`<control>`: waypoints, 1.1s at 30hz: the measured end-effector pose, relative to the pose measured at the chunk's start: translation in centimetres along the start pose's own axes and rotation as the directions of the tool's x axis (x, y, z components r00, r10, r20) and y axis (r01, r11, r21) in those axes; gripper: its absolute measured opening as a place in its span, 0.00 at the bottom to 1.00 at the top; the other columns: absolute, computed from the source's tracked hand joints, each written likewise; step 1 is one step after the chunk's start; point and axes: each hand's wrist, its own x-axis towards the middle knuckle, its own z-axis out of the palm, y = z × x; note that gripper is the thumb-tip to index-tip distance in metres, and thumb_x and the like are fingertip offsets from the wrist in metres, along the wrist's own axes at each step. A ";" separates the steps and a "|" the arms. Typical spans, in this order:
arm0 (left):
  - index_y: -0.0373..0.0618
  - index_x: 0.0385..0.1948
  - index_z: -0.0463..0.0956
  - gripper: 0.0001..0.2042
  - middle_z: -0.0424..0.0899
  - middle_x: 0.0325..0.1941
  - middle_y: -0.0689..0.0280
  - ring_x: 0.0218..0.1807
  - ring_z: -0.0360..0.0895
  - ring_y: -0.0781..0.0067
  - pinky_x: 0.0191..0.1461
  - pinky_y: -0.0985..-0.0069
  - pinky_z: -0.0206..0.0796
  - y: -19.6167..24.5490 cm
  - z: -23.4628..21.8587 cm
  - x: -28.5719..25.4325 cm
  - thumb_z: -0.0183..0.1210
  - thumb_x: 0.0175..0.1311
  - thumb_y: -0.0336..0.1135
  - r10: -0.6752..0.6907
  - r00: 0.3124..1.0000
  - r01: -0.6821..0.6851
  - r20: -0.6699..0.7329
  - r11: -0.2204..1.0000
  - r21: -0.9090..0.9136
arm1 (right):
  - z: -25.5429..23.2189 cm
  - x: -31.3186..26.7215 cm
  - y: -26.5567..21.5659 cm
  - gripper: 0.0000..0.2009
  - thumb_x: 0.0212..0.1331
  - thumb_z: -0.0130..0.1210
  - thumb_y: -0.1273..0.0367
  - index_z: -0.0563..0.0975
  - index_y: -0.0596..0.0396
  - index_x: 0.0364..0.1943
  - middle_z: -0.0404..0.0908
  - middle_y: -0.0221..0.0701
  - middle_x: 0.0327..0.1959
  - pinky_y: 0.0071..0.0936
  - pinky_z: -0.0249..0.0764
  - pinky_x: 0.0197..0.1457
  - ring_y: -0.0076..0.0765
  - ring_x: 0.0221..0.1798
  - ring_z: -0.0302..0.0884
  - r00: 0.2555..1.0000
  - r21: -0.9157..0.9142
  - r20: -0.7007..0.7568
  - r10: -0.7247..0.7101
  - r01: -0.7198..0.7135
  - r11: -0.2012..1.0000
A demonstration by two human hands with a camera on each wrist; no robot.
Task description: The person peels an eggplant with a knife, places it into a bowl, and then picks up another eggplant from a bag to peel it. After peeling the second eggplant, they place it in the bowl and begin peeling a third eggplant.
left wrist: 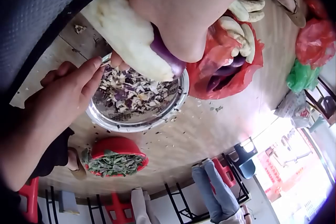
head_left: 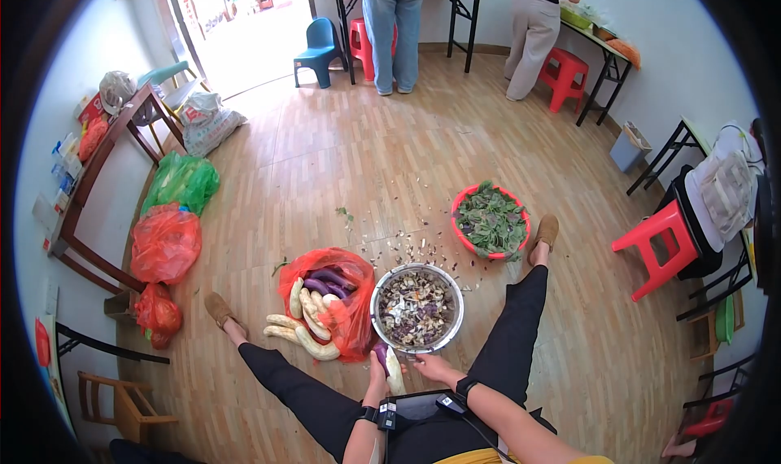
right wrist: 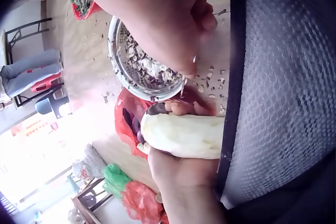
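Left grip (head_left: 377, 376) curled round a mostly peeled eggplant (head_left: 394, 373); right grip (head_left: 437, 369) pinching a thin tool (right wrist: 184, 85).
The eggplant, purple at one end, is near a metal basin (head_left: 460, 301) of peelings (head_left: 411, 309); beside that, pale, peeled eggplants (head_left: 319, 348) lie at the mouth of a red bag (head_left: 356, 326). Work looks well along: this purple end and the few purple eggplants (head_left: 332, 277) in the bag seem left to peel.

The bowl (head_left: 377, 308) is shiny metal, the floor (head_left: 309, 187) glossy, wood-patterned.
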 end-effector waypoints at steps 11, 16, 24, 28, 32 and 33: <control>0.43 0.37 0.70 0.31 0.76 0.24 0.58 0.23 0.75 0.62 0.26 0.66 0.69 0.8 1.7 -1.5 0.30 0.58 0.64 0.042 0.998 -0.043 0.037 0.999 0.021 | -2.5 -2.1 -4.8 0.19 0.60 0.41 0.58 0.63 0.34 0.57 0.79 0.32 0.29 0.27 0.70 0.38 0.33 0.31 0.77 0.953 0.206 -0.099 -0.287 0.301 0.931; 0.42 0.34 0.71 0.31 0.76 0.23 0.60 0.21 0.74 0.62 0.25 0.67 0.70 1.2 2.0 -2.2 0.32 0.58 0.64 -0.018 0.991 0.007 0.135 0.996 0.087 | -4.0 -3.0 -5.8 0.19 0.61 0.41 0.61 0.63 0.33 0.57 0.78 0.29 0.28 0.23 0.71 0.37 0.25 0.31 0.77 0.972 0.257 -0.053 -0.230 0.236 0.937; 0.41 0.35 0.71 0.34 0.76 0.24 0.58 0.22 0.74 0.61 0.27 0.67 0.70 0.7 1.2 -1.4 0.31 0.57 0.67 0.006 0.997 -0.009 0.072 0.999 0.050 | -4.3 -3.7 -6.1 0.19 0.61 0.40 0.60 0.62 0.33 0.58 0.79 0.29 0.31 0.22 0.71 0.40 0.26 0.33 0.78 0.951 0.155 0.050 -0.304 0.294 0.943; 0.41 0.35 0.71 0.34 0.76 0.23 0.59 0.22 0.74 0.61 0.27 0.67 0.69 1.2 1.4 -1.9 0.31 0.56 0.67 -0.063 0.993 0.057 0.100 0.996 0.069 | -4.0 -3.2 -5.7 0.20 0.62 0.40 0.60 0.60 0.33 0.59 0.80 0.30 0.32 0.22 0.71 0.41 0.26 0.34 0.78 0.945 0.189 0.048 -0.322 0.308 0.932; 0.41 0.34 0.70 0.35 0.76 0.23 0.59 0.21 0.74 0.62 0.26 0.67 0.69 1.7 2.3 -2.9 0.31 0.55 0.68 -0.037 0.994 0.025 0.098 0.992 0.121 | -4.6 -3.6 -6.1 0.19 0.61 0.38 0.55 0.62 0.27 0.57 0.80 0.27 0.30 0.26 0.71 0.37 0.32 0.32 0.78 0.947 0.105 0.017 -0.321 0.317 0.943; 0.41 0.34 0.70 0.35 0.76 0.23 0.59 0.21 0.74 0.62 0.26 0.67 0.69 1.6 2.4 -2.9 0.30 0.55 0.68 -0.026 0.995 0.015 0.093 0.993 0.117 | -5.0 -3.9 -6.4 0.19 0.61 0.37 0.56 0.61 0.28 0.58 0.80 0.28 0.32 0.26 0.71 0.39 0.33 0.34 0.78 0.954 0.027 0.031 -0.300 0.299 0.954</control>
